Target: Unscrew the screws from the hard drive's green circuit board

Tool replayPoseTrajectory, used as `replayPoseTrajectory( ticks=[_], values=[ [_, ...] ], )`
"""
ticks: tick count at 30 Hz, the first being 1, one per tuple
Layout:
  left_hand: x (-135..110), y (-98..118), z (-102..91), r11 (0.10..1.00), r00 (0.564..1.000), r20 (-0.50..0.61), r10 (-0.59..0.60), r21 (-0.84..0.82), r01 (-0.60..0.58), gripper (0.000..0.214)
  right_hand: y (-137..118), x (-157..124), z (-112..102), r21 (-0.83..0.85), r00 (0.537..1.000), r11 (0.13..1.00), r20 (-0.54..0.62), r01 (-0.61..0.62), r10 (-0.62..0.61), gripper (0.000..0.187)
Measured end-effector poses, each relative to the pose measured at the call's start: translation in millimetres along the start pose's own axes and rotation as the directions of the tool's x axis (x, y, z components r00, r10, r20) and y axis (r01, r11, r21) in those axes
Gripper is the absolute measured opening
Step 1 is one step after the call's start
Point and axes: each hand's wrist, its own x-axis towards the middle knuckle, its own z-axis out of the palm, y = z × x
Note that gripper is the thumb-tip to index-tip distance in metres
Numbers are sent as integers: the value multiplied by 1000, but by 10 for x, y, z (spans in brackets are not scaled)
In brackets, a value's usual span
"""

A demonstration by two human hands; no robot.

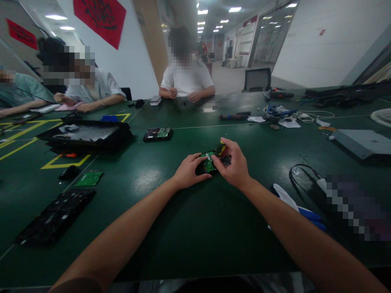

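Nearest, on the glossy dark-green desk (171,228), lie a ribbed, matte black casing (56,215) at the left and a soft white-and-blue glove (287,195) by the right forearm. A little farther out, a thin rectangular green board (89,178) rests flat beyond the casing. Level with it, in the middle, sits the small green-topped unit (209,165) being worked on, low on the desk between both hands. The left hand (190,169) is cupped round its near side, fingers and thumb gripping the edges; the right hand (234,162) curls around a yellow-and-dark tool (222,148), probably a screwdriver, its thumb against the board. This looks like the loosening or fastening of small parts; the next move seems to call for a steady left grip and an upright, well-seated tool tip, which is hidden. Beyond, a boxy unit (157,134) shows bare circuitry within a black shell, left of which stands a shallow black plastic tray (122,136). Across the desk, a white-shirted person (187,79) is seated.
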Motion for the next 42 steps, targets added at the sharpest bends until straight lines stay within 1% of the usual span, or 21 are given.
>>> replayPoseTrajectory(
  ticks=[5, 9, 11, 14, 19, 23, 26, 28, 32, 34, 38, 42],
  values=[
    [-2, -16, 10, 1000, 1000, -5, 7, -6, -7, 81, 0, -4, 3, 100, 996, 993, 67, -63, 56, 72],
    [0, -19, 5, 1000, 1000, 3, 4, -1, -4, 81, 8, -9, 24, 70, 996, 994, 14, -86, 85, 73],
    [2, -17, 2, 1000, 1000, 7, 1, 0, -1, 82, 4, -10, 28, 52, 997, 996, 3, -78, 78, 73],
    [2, -15, 3, 1000, 1000, 10, 0, 1, 0, 82, -12, -7, 22, 42, 998, 997, 17, -58, 57, 70],
    [-4, -24, 18, 1000, 1000, -8, 19, 1, -19, 81, -30, 8, 14, 114, 997, 992, 60, -46, 39, 71],
    [-3, -25, 15, 1000, 1000, -5, 20, 8, -20, 81, -8, 0, 26, 78, 998, 995, 11, -58, 58, 70],
    [-1, -21, 11, 1000, 1000, -4, 14, 7, -14, 81, 11, -10, 23, 30, 999, 999, -16, -33, 33, 68],
    [-2, -22, 12, 1000, 1000, -4, 12, 1, -12, 80, 11, -12, 14, 23, 1000, 1000, -6, -9, 10, 68],
    [-6, -28, 18, 1000, 1000, -10, 17, 1, -17, 80, 0, -4, 8, 93, 999, 996, 42, -18, 14, 70],
    [-6, -28, 16, 1000, 1000, -8, 18, 6, -18, 81, 1, -1, 16, 104, 999, 994, 40, -34, 30, 71],
    [-2, -19, 4, 1000, 1000, 2, 14, 8, -14, 82, 5, 0, 30, 57, 999, 997, -3, -45, 45, 73],
    [-1, -15, 2, 1000, 1000, 11, 3, 12, -3, 82, -15, 6, 10, 5, 1000, 1000, 6, -2, 2, 73]
  ],
)
